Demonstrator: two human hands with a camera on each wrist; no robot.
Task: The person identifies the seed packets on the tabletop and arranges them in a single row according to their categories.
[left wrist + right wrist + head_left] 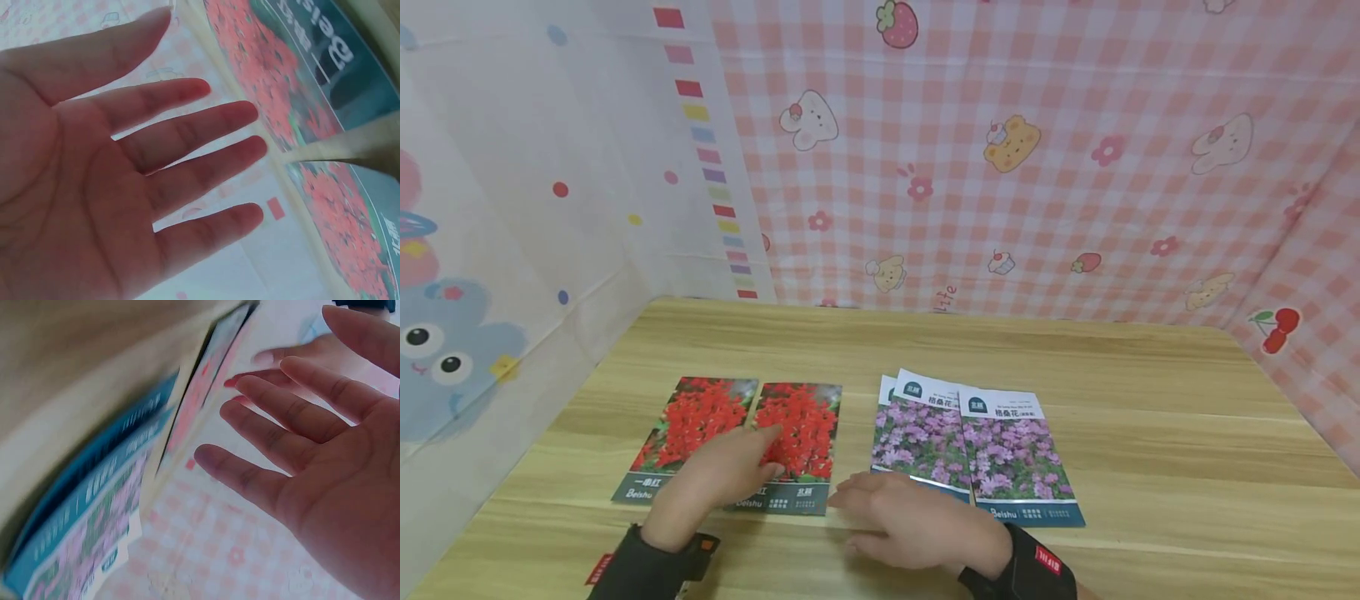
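Note:
Over the two red-flower seed packets lies my left hand (722,467), its fingers spread and straight in the left wrist view, holding nothing. The left red packet (688,421) and the right red packet (808,425) lie side by side, partly covered by that hand. My right hand (917,521) is stretched out toward the left, near the lower edge of the purple-flower packets, with nothing in its fingers. These overlap: a front right packet (1015,450), a middle packet (917,433) and one mostly hidden behind it. Whether either hand touches a packet, I cannot tell.
Both groups lie on a wood-grain table (1172,433). A pink checked cloth (1052,200) with cartoon prints hangs behind and on the right; a white printed cloth (602,125) hangs on the left. Each wrist wears a black band (1022,562).

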